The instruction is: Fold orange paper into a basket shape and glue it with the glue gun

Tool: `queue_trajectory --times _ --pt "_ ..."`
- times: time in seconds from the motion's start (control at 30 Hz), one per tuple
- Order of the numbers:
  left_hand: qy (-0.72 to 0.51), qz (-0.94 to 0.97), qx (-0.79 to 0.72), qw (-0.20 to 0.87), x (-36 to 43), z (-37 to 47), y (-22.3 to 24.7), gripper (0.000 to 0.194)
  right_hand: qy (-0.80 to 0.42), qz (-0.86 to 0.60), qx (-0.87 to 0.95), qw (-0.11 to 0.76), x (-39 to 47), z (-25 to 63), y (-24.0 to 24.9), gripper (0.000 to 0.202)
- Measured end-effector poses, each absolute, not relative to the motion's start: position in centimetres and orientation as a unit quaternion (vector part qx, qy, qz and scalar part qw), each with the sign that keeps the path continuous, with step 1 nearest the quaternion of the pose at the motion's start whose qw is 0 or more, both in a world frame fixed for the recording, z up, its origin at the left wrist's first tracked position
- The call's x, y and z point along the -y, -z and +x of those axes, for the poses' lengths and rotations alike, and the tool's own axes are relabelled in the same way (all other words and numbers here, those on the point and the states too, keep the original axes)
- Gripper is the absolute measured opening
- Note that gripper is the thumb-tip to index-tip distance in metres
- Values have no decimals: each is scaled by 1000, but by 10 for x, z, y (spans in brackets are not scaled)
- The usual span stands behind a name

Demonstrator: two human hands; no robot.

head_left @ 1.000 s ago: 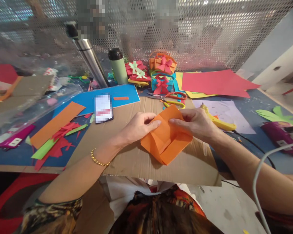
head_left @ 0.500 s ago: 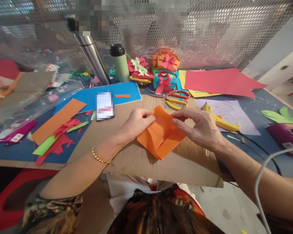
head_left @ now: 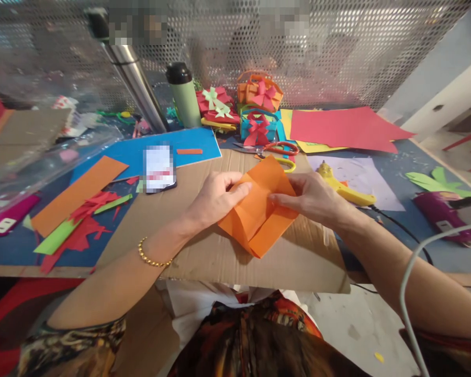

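A folded piece of orange paper (head_left: 259, 209) with raised, creased sides is held over a cardboard sheet (head_left: 188, 262). My left hand (head_left: 220, 199) pinches its left edge, the thumb on the inner face and the fingers behind. On the opposite side, my right hand (head_left: 312, 196) grips the right edge with the thumb laid inside the fold; its other fingers are mostly hidden behind the paper. Just beyond the paper lie red-handled scissors (head_left: 284, 148) and a yellow-handled tool (head_left: 288, 165), partly covered by the paper.
A yellow glue gun (head_left: 349, 192) rests on lilac paper (head_left: 380, 180) at right, its cord trailing forward. Phone (head_left: 159, 167), paper scraps (head_left: 82, 220) and an orange strip (head_left: 82, 191) lie left. Behind stand a green bottle (head_left: 184, 99), a steel flask (head_left: 135, 86) and small paper baskets (head_left: 259, 125).
My right thumb has moved into the fold and the right fingers have gone behind the paper. The paper's upper corner stands higher and its sides are spread wider. The view has shifted slightly.
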State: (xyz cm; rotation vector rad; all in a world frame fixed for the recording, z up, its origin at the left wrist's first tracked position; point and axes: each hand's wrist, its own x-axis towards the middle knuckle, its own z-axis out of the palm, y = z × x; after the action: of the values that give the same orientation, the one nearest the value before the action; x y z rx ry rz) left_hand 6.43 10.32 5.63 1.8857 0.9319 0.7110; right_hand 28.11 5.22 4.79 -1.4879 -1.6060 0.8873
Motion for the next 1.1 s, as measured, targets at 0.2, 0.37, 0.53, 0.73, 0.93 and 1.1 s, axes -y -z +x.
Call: queue_trajectory --times 0.2,0.37,0.53,0.73,0.93,1.1 --pt "-300 811 -359 351 -97 67 -58 37 -234 -649 669 278 -43 276 -51 33" --pt "-290 787 -399 371 -99 67 -58 32 -148 -639 706 268 -39 274 -54 31" --pt "-287 728 -427 454 -105 65 -57 23 -169 -552 750 323 -39 277 -58 15" --pt "-282 674 -426 533 -105 66 -57 24 -224 -476 777 345 -37 272 -59 49" --pt "-288 649 -454 538 -106 68 -64 32 -243 -489 763 345 -36 269 -58 70" --pt "-304 689 -440 489 -105 70 -67 35 -285 -513 750 305 -33 267 -58 72"
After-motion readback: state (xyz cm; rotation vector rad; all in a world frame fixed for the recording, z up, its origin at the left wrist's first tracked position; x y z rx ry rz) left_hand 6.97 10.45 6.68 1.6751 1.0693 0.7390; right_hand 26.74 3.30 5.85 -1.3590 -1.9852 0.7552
